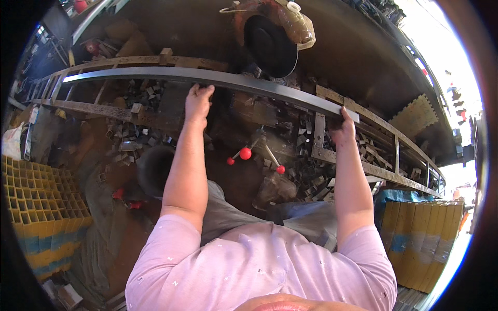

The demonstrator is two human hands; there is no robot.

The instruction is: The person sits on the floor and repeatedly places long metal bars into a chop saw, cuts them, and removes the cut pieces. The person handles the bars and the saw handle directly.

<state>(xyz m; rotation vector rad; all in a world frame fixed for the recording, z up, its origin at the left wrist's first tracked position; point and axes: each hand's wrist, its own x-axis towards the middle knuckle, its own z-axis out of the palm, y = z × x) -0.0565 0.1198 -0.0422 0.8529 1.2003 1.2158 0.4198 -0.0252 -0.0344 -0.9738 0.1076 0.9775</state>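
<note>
A long, straight silver metal tube (270, 89) crosses in front of me from the far left to the right. My left hand (197, 108) is closed on its near edge, around the middle of its length. Close to the tube's right end, my right hand (344, 130) grips it with the thumb side up; some of those fingers are hidden in shadow. Just beyond the tube stands a machine with a black round cover (270, 45). Below the tube, between my forearms, a lever handle carries red ball knobs (245, 153).
Ladder-like metal racks extend left (93, 109) and right (378, 170). Many short cut-off tube pieces (142, 140) lie around the machine. A yellow bundle of square tubes (44, 207) stands at left, and stacked yellow lengths (420, 243) stand at right. A grey bucket-like container (155, 168) sits beside my left forearm.
</note>
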